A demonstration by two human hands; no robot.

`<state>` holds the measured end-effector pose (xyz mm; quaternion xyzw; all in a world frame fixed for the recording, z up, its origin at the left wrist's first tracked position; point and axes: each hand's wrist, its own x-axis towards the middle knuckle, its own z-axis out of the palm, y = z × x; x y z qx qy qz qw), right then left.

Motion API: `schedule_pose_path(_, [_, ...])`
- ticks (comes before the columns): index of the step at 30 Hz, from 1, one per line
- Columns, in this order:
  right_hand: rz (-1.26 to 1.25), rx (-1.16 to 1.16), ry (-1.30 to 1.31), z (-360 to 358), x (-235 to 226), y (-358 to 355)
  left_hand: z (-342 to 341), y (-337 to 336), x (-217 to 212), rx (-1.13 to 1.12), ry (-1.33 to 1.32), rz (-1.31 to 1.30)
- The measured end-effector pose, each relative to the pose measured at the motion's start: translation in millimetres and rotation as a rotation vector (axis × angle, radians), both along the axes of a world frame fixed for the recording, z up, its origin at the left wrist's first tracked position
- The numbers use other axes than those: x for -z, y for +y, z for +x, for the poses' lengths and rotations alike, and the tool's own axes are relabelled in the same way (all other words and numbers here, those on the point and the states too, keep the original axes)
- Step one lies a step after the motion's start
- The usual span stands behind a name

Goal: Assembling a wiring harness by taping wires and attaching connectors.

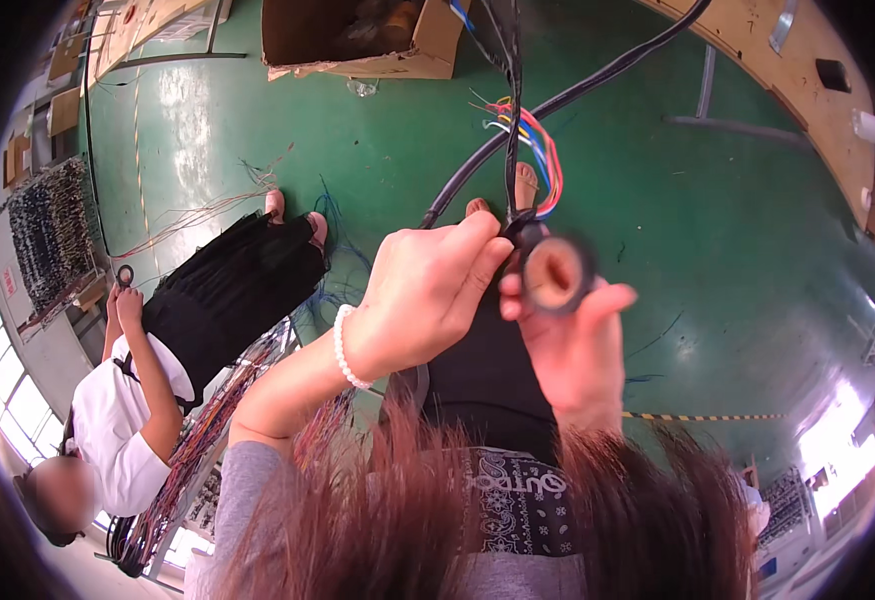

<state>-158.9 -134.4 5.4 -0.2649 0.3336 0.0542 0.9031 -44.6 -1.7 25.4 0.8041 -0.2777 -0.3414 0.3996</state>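
A wire harness hangs in front of me: a thin black-wrapped bundle (512,130) runs down to a joint between my hands. A thicker black cable (597,78) crosses it diagonally, and loose red, blue, white and yellow wires (554,170) curl out beside it. My left hand (422,290), with a white bead bracelet at its wrist, pinches the harness at the joint. A roll of black tape (540,270) with a tan core, slightly blurred, sits in my right hand (582,355), its fingers around the roll close against the joint.
An open cardboard box (357,68) stands on the green floor (647,220) ahead. To the left, another person (132,400) holds a small dark ring. Long wire bundles (197,440) hang near that person. A wooden bench (807,70) curves along the right.
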Motion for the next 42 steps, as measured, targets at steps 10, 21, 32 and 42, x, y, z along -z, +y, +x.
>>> schedule_pose_path(10, [-0.009, 0.427, -0.059, 81.3, 24.3, 33.7, -7.1, 0.6, 11.8, -0.075, 0.060, -0.075])
schedule_pose_path(21, [-0.304, 0.111, -0.237, 31.5, 59.9, 30.8, -3.3, 9.6, 18.4, -0.027, -0.163, -0.015])
schedule_pose_path(32, [-1.098, -0.214, -0.026, -14.7, -3.0, -6.1, 13.1, 30.2, 25.0, 0.284, -0.936, 0.171])
schedule_pose_path(42, [-2.364, -0.385, 0.004, 372.1, 136.3, -215.2, 25.7, 34.4, 17.7, 0.611, -1.399, 0.415])
